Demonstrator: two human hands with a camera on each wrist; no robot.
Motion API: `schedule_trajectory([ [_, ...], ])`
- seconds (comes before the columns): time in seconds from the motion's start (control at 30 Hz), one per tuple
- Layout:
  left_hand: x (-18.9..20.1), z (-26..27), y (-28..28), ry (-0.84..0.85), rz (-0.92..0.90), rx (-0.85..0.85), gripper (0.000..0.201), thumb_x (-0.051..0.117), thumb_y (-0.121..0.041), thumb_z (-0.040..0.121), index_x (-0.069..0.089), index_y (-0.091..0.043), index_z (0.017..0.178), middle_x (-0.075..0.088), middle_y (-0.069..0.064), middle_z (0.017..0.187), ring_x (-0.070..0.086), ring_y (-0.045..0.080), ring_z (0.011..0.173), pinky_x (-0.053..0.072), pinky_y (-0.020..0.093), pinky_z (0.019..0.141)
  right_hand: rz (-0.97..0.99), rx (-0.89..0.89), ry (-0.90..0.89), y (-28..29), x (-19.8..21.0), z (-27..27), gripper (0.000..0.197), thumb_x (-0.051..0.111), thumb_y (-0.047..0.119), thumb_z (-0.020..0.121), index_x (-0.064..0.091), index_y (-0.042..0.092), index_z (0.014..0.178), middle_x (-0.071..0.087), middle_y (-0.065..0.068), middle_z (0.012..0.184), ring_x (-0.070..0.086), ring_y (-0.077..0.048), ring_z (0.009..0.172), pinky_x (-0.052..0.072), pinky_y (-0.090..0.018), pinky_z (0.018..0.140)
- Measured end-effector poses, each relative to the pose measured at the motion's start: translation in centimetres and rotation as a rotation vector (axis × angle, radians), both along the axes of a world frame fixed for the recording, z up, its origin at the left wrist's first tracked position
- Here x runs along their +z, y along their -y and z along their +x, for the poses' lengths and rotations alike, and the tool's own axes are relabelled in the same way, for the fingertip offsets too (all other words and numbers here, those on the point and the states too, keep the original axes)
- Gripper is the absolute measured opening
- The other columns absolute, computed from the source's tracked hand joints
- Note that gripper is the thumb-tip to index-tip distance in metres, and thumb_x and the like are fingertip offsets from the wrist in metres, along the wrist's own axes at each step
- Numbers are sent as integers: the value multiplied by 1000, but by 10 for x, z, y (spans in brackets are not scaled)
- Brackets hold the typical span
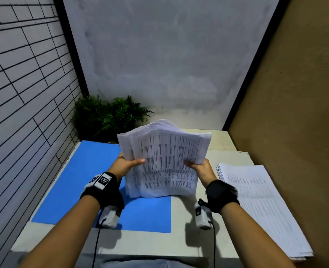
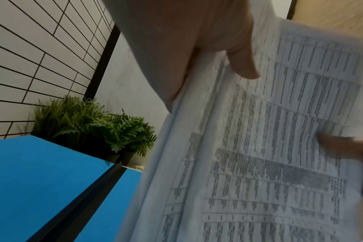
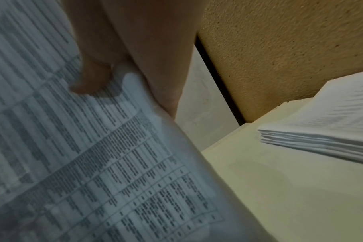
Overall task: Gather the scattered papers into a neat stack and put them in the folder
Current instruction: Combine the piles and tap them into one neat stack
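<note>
You hold a bundle of printed papers (image 1: 164, 161) upright in front of you, between both hands, above the bench (image 1: 183, 229). Your left hand (image 1: 124, 165) grips the bundle's left edge: the thumb lies across the printed front sheet and the fingers are curled round behind, out of sight. Your right hand (image 1: 201, 168) grips the right edge the same way, thumb on the front, fingers behind. Both wrist views show a thumb pressed flat on the tables of text, with the sheet edges fanned just beside it.

The bundle is not yet square. Its top bows away from you, and along the left side and the top several sheet edges stick out unevenly. The lower edge hangs just over the bench; you cannot tell from these views whether it touches.

Under the bundle and to its left lies the blue folder (image 1: 86, 180), flat on the bench. In the left wrist view it appears as two blue surfaces with a dark gap between them. None of the held sheets is inside it.

On the right side of the bench, well apart from your hands, a second pile of papers (image 1: 260, 206) lies flat near the tan wall (image 1: 299, 93), its sheets slightly stepped at the near corner.

At the far left corner, behind the folder, stand green plants (image 1: 109, 115) against the tiled wall (image 1: 24, 74).
</note>
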State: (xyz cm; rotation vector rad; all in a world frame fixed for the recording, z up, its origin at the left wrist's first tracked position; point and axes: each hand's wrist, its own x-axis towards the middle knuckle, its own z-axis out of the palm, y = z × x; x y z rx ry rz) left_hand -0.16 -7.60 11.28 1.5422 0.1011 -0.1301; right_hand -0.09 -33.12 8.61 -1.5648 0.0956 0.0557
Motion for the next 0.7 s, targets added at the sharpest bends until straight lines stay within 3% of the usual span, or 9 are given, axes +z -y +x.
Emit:
schedule_trajectory([
  [0.1,14,-3,0,84,-71,28,38,74,0,62,60,-16,94,74,-9,72,68,6,70,56,27,69,36,29,71,5,14,1,24,71,0,72,66,14,90,75,8,79,69,-6,76,53,-34,81],
  [0.17,19,-5,-6,143,-127,-30,44,75,-1,57,57,-23,91,73,-19,67,67,-5,63,53,13,53,69,57,118,10,21,0,31,75,13,61,65,18,90,74,7,80,68,-4,76,56,-24,73],
  [0.27,18,-6,-11,135,-112,-173,78,90,-31,28,57,-25,99,75,-19,79,68,-4,76,54,12,60,76,84,103,15,19,1,47,76,29,48,64,20,92,71,6,86,67,-7,81,57,-27,77],
  [0.33,8,-3,-12,65,-75,-176,92,89,-48,16,60,-24,100,75,-13,83,68,2,84,57,22,72,69,96,62,13,11,3,48,77,26,45,63,20,90,72,8,83,68,-7,81,56,-26,76],
  [0.4,4,-3,-7,17,-69,-155,99,89,-49,13,60,-21,104,72,-3,94,65,15,96,52,38,88,63,86,45,8,5,4,43,78,15,49,64,19,89,71,4,86,66,-15,87,56,-31,78],
  [0.47,4,-4,-2,11,-67,-124,105,88,-49,11,59,-17,106,67,3,101,60,26,105,47,44,95,67,78,64,2,4,4,41,79,14,50,65,17,89,71,-1,88,65,-22,91,58,-30,78],
  [0.53,8,-2,-1,36,-77,-90,110,87,-51,7,59,-12,106,67,3,96,61,25,100,51,39,86,75,83,84,0,10,4,41,80,19,49,67,18,87,74,3,83,68,-15,84,59,-27,73],
  [0.63,13,0,-7,98,-126,-90,100,88,-48,10,61,-15,100,74,-5,82,69,10,82,55,21,65,123,58,144,6,18,5,31,75,12,57,66,17,86,74,9,77,68,-3,76,56,-20,67],
  [0.7,13,-3,-11,104,-123,-153,93,89,-48,15,59,-20,99,76,-8,82,69,6,82,57,20,66,146,41,145,9,17,5,38,77,19,50,65,17,86,73,8,77,67,-3,76,56,-20,68],
])
